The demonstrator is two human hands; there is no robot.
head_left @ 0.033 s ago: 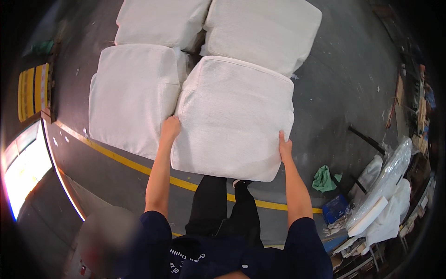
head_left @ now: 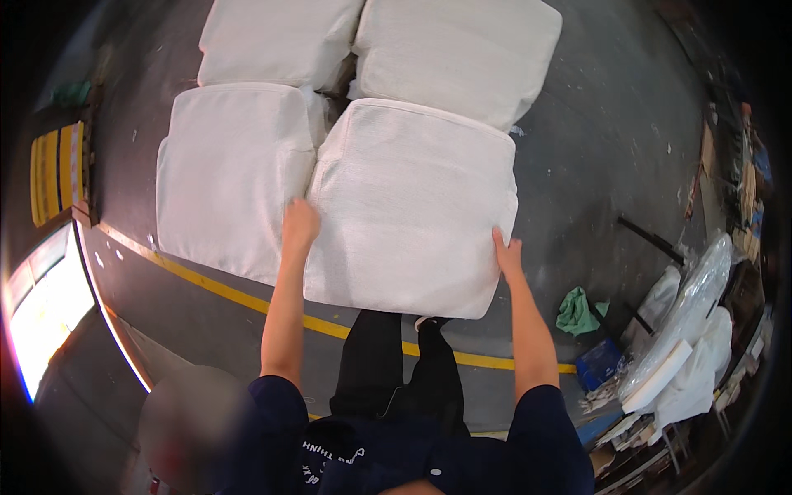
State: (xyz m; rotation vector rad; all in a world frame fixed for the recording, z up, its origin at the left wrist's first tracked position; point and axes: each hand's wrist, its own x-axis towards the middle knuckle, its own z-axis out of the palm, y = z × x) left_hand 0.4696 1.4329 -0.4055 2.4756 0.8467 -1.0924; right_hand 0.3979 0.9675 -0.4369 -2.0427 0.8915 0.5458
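Note:
A boxy, white fabric-covered cushion [head_left: 412,223] lies directly before me, its near edge over my legs. My left hand [head_left: 302,221] is closed on its left edge, in the seam where it meets another white cushion [head_left: 227,173]. At the right edge, my right hand [head_left: 508,252] grips the same cushion, thumb on top; its other fingers are partly hidden by the side. Two more white cushions, one at the far left [head_left: 276,41] and one at the far right [head_left: 450,58], sit behind, with a dark gap at the middle.
Yellow floor line [head_left: 223,289] crosses the grey floor near my feet. At right lie a green cloth [head_left: 576,312], a blue box [head_left: 597,365], dark bars [head_left: 652,239] and plastic-wrapped white pieces [head_left: 681,330]. A yellow striped object [head_left: 58,173] stands left; a blurred person [head_left: 194,425] is lower left.
The cushions sit slightly further left in view. My left hand has turned a little, its knuckles higher, and a shaded dip shows in the fabric beside it. Both hands stay on the cushion.

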